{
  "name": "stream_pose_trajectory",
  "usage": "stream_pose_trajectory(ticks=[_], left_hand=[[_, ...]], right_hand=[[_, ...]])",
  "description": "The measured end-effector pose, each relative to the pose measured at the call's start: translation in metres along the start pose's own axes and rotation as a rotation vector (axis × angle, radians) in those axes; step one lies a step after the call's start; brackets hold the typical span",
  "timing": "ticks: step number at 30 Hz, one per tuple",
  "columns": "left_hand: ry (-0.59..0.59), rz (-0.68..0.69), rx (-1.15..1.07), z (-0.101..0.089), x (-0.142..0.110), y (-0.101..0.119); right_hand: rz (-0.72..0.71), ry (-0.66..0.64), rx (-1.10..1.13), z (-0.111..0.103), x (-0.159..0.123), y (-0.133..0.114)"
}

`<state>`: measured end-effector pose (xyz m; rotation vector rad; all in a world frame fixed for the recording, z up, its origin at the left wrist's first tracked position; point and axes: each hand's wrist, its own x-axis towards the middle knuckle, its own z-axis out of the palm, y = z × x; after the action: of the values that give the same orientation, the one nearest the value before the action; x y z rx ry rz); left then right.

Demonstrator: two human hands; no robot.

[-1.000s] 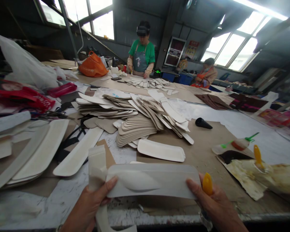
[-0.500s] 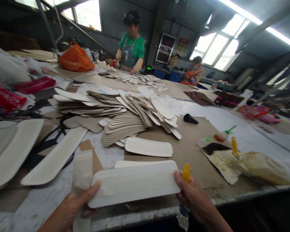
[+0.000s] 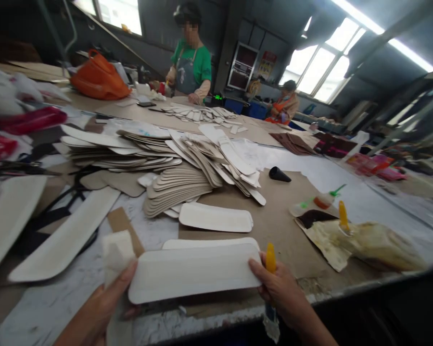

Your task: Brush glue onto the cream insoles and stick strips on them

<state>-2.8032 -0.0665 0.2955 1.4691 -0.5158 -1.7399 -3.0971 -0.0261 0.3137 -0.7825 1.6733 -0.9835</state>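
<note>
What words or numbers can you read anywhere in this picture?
None can be read.
Red poster on the far wall: print too small.
Green lit display behind the table: digits blurred.
White piece held by left hand and right hand: blank.

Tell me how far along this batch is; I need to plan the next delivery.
Done, apparently: one white padded piece lying flat, another behind the held one. In hand: the left hand and right hand hold a white piece; the right also grips a yellow-tipped tool. Left: the large fanned stack.
</note>
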Motion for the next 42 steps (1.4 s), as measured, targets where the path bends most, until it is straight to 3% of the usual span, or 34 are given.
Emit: stream_pose_trajectory(ticks=[3,7,10,13,16,18,21,24,26,29,33,36,37,39,42], left_hand=[[-0.068,0.019,-0.052,0.010,-0.011,0.008],[-0.119,0.012,0.023,0.009,-0.013,0.011],[-0.194,-0.004,-0.005,0.005,-0.011,0.010],[-0.279,-0.104,-0.129,0.005,-0.010,0.013],[-0.267,-0.194,-0.198,0.011,-0.009,0.023],[-0.244,-0.160,-0.161,0.015,-0.004,0.032],[-0.227,-0.007,0.012,0.015,0.013,0.041],[-0.102,0.144,0.250,0.009,0.035,0.037],[-0.022,0.213,0.373,0.005,0.044,0.030],[-0.021,0.305,0.509,0.006,0.041,0.021],[-0.010,0.384,0.615,0.009,0.026,0.017],[-0.008,0.462,0.735,0.002,0.025,0.008],[-0.034,0.558,0.776,-0.003,0.027,0.002],[-0.131,0.876,0.852,-0.012,0.030,-0.012],[-0.192,1.295,0.938,-0.024,0.032,-0.030]], right_hand=[[0.011,0.082,-0.050,-0.003,0.006,0.008],[-0.022,0.109,-0.065,-0.003,0.010,0.014],[-0.007,0.051,0.007,-0.002,0.007,0.010],[0.062,-0.062,0.185,-0.002,0.003,0.000],[0.106,-0.141,0.286,-0.004,0.005,-0.015],[0.087,-0.141,0.256,-0.008,0.012,-0.029],[0.009,-0.088,0.172,-0.016,0.033,-0.051],[-0.053,0.013,0.089,-0.021,0.060,-0.069],[-0.104,0.097,-0.124,-0.023,0.079,-0.075],[-0.197,0.236,-0.532,-0.030,0.099,-0.073],[-0.329,0.429,-0.753,-0.043,0.091,-0.066],[-0.459,0.418,-0.679,-0.039,0.059,-0.068],[-0.495,0.379,-0.611,-0.033,0.046,-0.070],[-0.537,0.302,-0.507,-0.015,0.024,-0.073],[-0.486,0.104,-0.265,0.023,0.004,-0.070]])
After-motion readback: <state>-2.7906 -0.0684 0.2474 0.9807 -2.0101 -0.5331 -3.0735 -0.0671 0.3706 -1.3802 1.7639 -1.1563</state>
